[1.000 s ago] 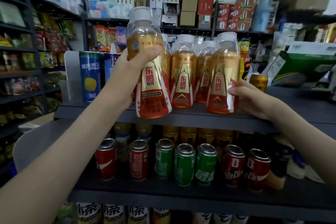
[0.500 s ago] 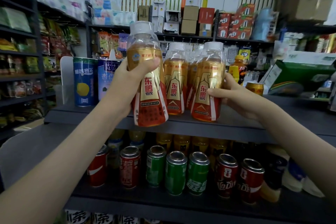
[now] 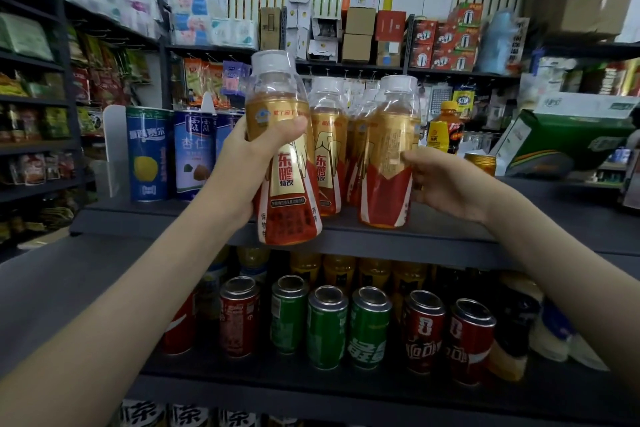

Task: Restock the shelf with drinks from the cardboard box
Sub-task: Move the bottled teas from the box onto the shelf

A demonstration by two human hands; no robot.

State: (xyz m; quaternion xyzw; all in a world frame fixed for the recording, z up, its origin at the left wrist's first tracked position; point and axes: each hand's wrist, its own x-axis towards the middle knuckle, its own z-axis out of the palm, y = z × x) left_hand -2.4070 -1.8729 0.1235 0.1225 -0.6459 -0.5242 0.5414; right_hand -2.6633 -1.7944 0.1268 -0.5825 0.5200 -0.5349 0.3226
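Observation:
My left hand (image 3: 249,163) grips a gold-and-red drink bottle (image 3: 284,177) with a white cap, held just in front of the top shelf's front edge (image 3: 450,239). My right hand (image 3: 440,180) holds a second identical bottle (image 3: 388,163) that stands on the top shelf; thumb and fingers wrap its right side. Between and behind them stand more of the same bottles (image 3: 327,156) in a tight group. The cardboard box is not in view.
Two blue cans (image 3: 149,152) stand left on the top shelf beside a white divider (image 3: 116,149). A gold can (image 3: 481,163) and a dark bottle (image 3: 446,128) sit to the right. The lower shelf holds rows of red and green cans (image 3: 325,329).
My right hand has slid its bottle leftward along the shelf and turned it so the back of the label faces me. The left hand's bottle has stayed roughly in place.

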